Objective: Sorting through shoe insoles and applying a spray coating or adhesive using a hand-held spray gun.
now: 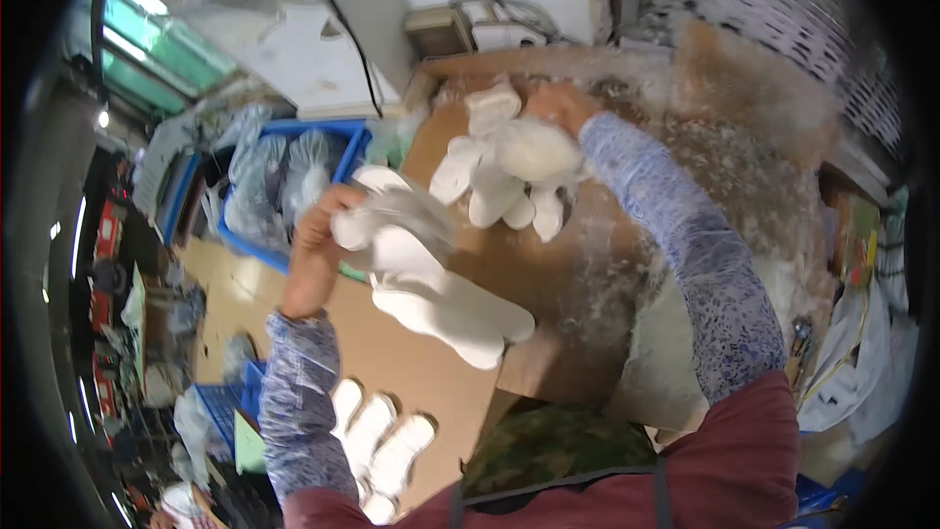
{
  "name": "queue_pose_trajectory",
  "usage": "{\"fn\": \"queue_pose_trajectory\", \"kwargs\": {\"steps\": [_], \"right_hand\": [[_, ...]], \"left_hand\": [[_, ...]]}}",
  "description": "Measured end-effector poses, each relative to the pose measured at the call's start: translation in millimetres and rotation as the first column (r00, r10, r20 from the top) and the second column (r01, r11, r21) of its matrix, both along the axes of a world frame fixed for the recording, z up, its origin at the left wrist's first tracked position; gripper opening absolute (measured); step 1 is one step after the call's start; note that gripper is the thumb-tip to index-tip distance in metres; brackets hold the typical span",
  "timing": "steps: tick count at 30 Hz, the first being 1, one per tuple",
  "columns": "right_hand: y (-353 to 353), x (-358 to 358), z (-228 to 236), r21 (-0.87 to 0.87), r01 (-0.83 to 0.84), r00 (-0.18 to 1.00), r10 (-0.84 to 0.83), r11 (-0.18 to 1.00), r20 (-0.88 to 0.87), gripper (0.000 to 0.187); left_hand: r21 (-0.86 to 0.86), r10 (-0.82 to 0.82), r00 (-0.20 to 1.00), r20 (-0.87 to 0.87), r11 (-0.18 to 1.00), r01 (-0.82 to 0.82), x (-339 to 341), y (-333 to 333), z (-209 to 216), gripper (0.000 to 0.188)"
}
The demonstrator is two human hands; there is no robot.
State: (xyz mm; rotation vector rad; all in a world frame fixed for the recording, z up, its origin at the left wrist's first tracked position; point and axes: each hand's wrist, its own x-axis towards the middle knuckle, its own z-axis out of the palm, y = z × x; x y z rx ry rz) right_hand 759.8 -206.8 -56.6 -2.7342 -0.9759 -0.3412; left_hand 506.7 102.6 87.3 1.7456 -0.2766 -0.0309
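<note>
Cluttered workshop, daylight through green-tinted windows [162, 49] at upper left. Brown cardboard-covered tabletop [548, 274] dusted with white fibre fluff; blue crates [294, 186] of clear bags alongside on tan floor [220, 284]. Black cable [343, 24] down white wall panel.

A brown counter [548, 269] is stretching across the middle, dusted with loose white stuffing fluff [744, 152] toward its right side. A blue crate [294, 142] is sitting on the floor to the left, holding clear plastic bags [257, 181]. A black cable [343, 24] is hanging down over a white panel at the top. A beige box [439, 31] is resting at the counter's far edge. Several flat white fabric pieces [377, 441] are lying stacked near the bottom. A second blue crate [220, 411] is showing at lower left.
</note>
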Motion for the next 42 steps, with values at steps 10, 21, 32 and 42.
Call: {"fn": "queue_pose_trajectory", "kwargs": {"steps": [10, 21, 32, 42], "right_hand": [[-17, -119, 109, 0.523, 0.172, 0.902, 0.079, 0.835, -0.423, 0.067], [-16, -154, 99, 0.685, -0.044, 0.843, 0.395, 0.727, -0.365, 0.032], [-40, -140, 77, 0.761, -0.071, 0.875, 0.407, 0.645, -0.263, 0.045], [55, -185, -101, 0.721, 0.082, 0.67, 0.497, 0.689, -0.551, 0.017]], "left_hand": [[0.256, -0.254, 0.967, -0.004, 0.935, 0.247, 0, -73, 18, 0.057], [-0.186, -0.081, 0.994, -0.068, 0.98, 0.067, 25, -85, 33, 0.034], [0.124, -0.039, 0.996, -0.083, 0.991, 0.05, 13, -45, 94, 0.037], [-0.206, 0.408, 0.899, 0.161, 0.904, -0.374, 30, 8, 102, 0.035]]}}
